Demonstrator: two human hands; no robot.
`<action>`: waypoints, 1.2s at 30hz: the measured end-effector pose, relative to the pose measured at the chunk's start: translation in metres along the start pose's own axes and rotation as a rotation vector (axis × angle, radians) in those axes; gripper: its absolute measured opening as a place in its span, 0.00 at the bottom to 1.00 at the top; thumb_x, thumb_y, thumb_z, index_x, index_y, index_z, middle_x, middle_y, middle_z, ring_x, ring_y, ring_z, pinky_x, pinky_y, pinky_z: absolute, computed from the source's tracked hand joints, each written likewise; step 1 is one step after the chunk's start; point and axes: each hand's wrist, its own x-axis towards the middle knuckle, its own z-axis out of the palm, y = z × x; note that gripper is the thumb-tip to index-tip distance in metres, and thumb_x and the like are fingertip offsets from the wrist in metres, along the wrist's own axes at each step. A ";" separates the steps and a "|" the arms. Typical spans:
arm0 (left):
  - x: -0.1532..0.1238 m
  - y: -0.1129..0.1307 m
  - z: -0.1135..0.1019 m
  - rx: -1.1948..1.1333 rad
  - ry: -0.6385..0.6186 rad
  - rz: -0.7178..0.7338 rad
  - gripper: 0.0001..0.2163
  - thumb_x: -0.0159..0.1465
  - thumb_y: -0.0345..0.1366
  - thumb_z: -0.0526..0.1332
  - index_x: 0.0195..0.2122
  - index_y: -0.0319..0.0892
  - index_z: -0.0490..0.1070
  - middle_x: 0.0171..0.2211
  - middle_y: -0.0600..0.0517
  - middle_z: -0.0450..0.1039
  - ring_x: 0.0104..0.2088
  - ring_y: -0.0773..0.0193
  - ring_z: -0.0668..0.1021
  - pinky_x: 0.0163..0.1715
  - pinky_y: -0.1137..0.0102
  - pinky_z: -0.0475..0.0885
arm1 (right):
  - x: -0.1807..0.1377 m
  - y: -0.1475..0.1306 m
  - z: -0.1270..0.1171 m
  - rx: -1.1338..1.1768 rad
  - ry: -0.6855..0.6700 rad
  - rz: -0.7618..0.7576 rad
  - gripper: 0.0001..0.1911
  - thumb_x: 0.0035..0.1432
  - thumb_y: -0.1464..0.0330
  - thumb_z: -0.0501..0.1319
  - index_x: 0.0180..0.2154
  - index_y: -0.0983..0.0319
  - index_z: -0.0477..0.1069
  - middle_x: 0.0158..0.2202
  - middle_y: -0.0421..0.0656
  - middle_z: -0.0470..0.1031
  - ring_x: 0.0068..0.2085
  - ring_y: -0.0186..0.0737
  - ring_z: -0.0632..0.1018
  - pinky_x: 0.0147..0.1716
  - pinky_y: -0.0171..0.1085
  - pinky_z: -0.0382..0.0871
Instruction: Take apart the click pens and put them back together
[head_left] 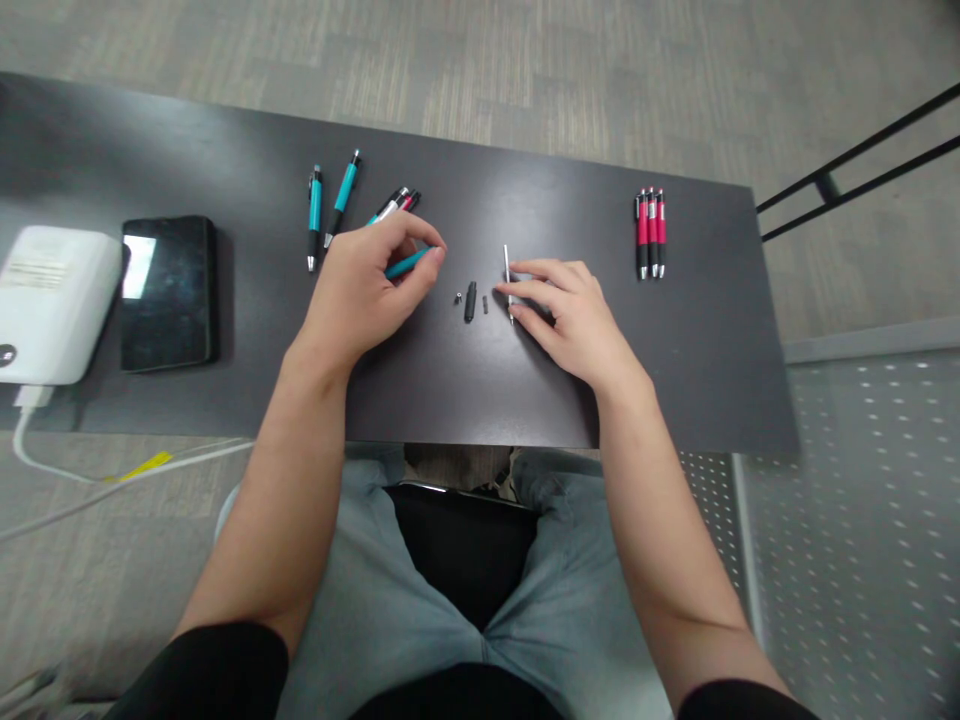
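My left hand [364, 285] is closed round a teal pen barrel [407, 264], pinched between thumb and fingers above the table. On the right, my right hand [559, 305] has its fingertips at a thin silver pen refill [507, 262], thumb on one side and a finger reaching across it. Between the hands lie a black rubber pen grip [470, 302], a small metal tip [458, 298] and a small spring [485, 304]. Just beyond my left hand is a cluster of pens [391, 204], partly hidden by that hand.
Two teal pens [314, 218] lie left of the cluster. Three red pens [651, 235] are lined up at the right of the dark table [712, 380]. A black flat device [169, 295] and a white box with a cable [56, 305] occupy the left.
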 end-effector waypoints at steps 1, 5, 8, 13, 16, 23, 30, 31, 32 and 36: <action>0.000 0.000 0.000 -0.003 -0.006 -0.010 0.05 0.82 0.44 0.71 0.47 0.53 0.84 0.31 0.54 0.77 0.32 0.56 0.79 0.39 0.60 0.77 | 0.000 -0.001 0.000 -0.011 -0.021 0.004 0.18 0.85 0.65 0.68 0.66 0.46 0.91 0.73 0.49 0.89 0.70 0.69 0.83 0.71 0.70 0.77; 0.000 0.001 -0.001 -0.023 -0.032 -0.031 0.04 0.81 0.42 0.72 0.46 0.53 0.84 0.31 0.54 0.77 0.33 0.56 0.80 0.40 0.59 0.78 | 0.001 -0.004 -0.001 -0.002 -0.057 -0.001 0.17 0.85 0.65 0.69 0.66 0.46 0.91 0.72 0.48 0.90 0.69 0.70 0.83 0.71 0.71 0.76; 0.000 0.003 -0.002 -0.012 -0.029 -0.022 0.03 0.81 0.41 0.71 0.47 0.53 0.84 0.32 0.53 0.79 0.34 0.55 0.81 0.41 0.59 0.78 | 0.001 -0.003 -0.002 0.023 -0.074 -0.028 0.15 0.85 0.65 0.70 0.64 0.46 0.92 0.71 0.48 0.90 0.69 0.69 0.84 0.72 0.69 0.76; 0.000 0.007 -0.001 0.030 -0.044 -0.038 0.03 0.80 0.41 0.70 0.49 0.52 0.85 0.31 0.54 0.79 0.34 0.55 0.81 0.40 0.61 0.78 | 0.001 -0.001 0.001 0.025 -0.085 -0.034 0.12 0.84 0.61 0.73 0.63 0.47 0.91 0.70 0.49 0.89 0.69 0.68 0.84 0.70 0.65 0.77; 0.000 0.009 0.001 0.030 -0.067 -0.032 0.04 0.80 0.41 0.71 0.50 0.51 0.86 0.31 0.54 0.79 0.34 0.55 0.81 0.41 0.61 0.79 | 0.000 -0.001 0.002 0.047 -0.062 -0.025 0.12 0.85 0.58 0.74 0.63 0.47 0.90 0.68 0.49 0.90 0.68 0.67 0.85 0.70 0.63 0.78; -0.001 0.040 0.012 -0.147 -0.087 0.042 0.09 0.88 0.50 0.70 0.56 0.52 0.84 0.39 0.52 0.84 0.41 0.54 0.88 0.48 0.57 0.85 | -0.002 0.003 0.002 0.312 0.118 -0.017 0.20 0.83 0.45 0.74 0.59 0.51 0.91 0.57 0.49 0.90 0.55 0.58 0.88 0.64 0.58 0.84; 0.005 0.077 0.031 -0.284 -0.134 0.121 0.13 0.88 0.53 0.72 0.52 0.52 0.87 0.53 0.47 0.91 0.52 0.51 0.91 0.55 0.51 0.92 | -0.006 -0.007 0.001 0.580 0.066 0.057 0.33 0.71 0.33 0.81 0.56 0.52 0.87 0.51 0.45 0.90 0.55 0.58 0.88 0.63 0.57 0.88; 0.006 0.078 0.033 -0.296 -0.129 0.127 0.13 0.87 0.53 0.73 0.51 0.52 0.88 0.52 0.47 0.91 0.52 0.51 0.91 0.55 0.50 0.92 | -0.007 -0.008 0.000 0.598 0.067 0.069 0.32 0.71 0.34 0.81 0.55 0.52 0.87 0.51 0.45 0.90 0.56 0.58 0.88 0.63 0.57 0.88; 0.006 0.080 0.036 -0.307 -0.119 0.127 0.13 0.87 0.54 0.73 0.51 0.51 0.88 0.51 0.47 0.91 0.51 0.51 0.91 0.56 0.49 0.92 | -0.009 -0.008 0.000 0.606 0.067 0.088 0.30 0.71 0.35 0.81 0.55 0.51 0.86 0.51 0.45 0.90 0.56 0.58 0.88 0.63 0.58 0.88; 0.007 0.088 0.042 -0.248 -0.101 0.062 0.15 0.88 0.54 0.72 0.52 0.48 0.89 0.48 0.48 0.93 0.50 0.52 0.92 0.58 0.47 0.93 | -0.018 -0.006 0.003 0.611 0.055 0.173 0.29 0.71 0.35 0.81 0.58 0.46 0.84 0.51 0.42 0.89 0.54 0.56 0.86 0.62 0.59 0.89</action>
